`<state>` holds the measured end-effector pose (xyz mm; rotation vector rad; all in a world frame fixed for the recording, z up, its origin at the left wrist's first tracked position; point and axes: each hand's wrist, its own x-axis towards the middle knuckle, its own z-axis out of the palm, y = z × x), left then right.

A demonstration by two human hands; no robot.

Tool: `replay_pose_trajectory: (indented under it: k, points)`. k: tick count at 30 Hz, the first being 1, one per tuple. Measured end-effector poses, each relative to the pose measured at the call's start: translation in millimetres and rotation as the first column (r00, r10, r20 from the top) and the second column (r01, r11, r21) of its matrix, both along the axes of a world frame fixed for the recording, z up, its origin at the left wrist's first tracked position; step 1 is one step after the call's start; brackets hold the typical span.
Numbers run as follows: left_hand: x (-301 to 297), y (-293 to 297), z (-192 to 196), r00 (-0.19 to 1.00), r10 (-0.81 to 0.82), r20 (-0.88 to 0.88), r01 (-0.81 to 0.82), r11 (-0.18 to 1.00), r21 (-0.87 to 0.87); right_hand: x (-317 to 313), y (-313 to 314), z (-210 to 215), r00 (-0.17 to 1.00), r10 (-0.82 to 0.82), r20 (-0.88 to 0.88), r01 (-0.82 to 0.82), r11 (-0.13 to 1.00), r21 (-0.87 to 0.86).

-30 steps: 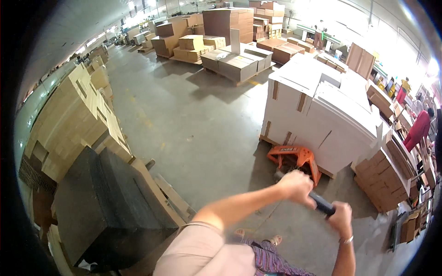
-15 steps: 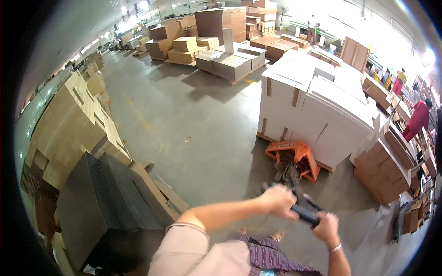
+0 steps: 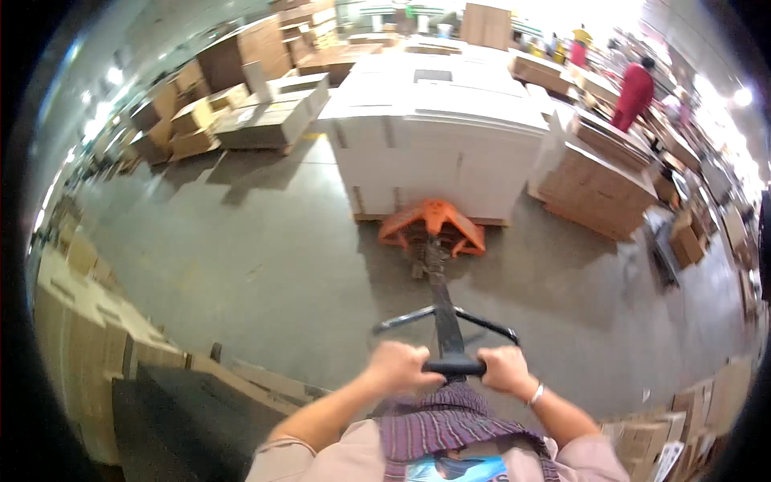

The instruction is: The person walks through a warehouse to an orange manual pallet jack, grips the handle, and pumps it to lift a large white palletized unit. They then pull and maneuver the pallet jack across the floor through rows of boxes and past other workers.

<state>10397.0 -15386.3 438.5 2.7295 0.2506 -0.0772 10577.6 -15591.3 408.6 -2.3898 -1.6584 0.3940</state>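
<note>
An orange pallet jack (image 3: 432,225) stands on the grey concrete floor with its forks under a tall stack of white flat cartons (image 3: 438,136). Its black handle bar (image 3: 451,341) slopes back toward me. My left hand (image 3: 396,366) grips the near crossbar on the left of the shaft. My right hand (image 3: 504,369), with a bracelet at the wrist, grips the same bar on the right. Both forearms come in from the lower edge.
Brown cardboard stacks (image 3: 598,185) sit right of the white load, and more (image 3: 84,321) line the left beside a dark pile (image 3: 181,422). Pallets of flat cartons (image 3: 265,116) lie at the back left. A person in red (image 3: 634,92) stands far right.
The view has swung so the jack and white load now lie straight ahead. My hands have moved from the lower right to the middle, still holding the handle.
</note>
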Motion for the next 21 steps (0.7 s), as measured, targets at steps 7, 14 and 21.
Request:
replay_pose_trajectory:
  k: [7,14,21]
  points:
    - [116,77,100,0.983,0.110,0.150,-0.134,0.978,0.158,100,95,122,0.982,-0.160,0.096,0.152,0.985,0.086]
    - [0,-16,-7,0.972,0.060,0.229,-0.083,0.992,0.095,-15,-7,1,0.990,-0.111,0.085,0.091,0.972,0.216]
    - [31,19,19,0.984,-0.008,0.179,-0.013,0.994,0.112,23,26,60,0.997,-0.072,-0.005,0.071,0.997,-0.034]
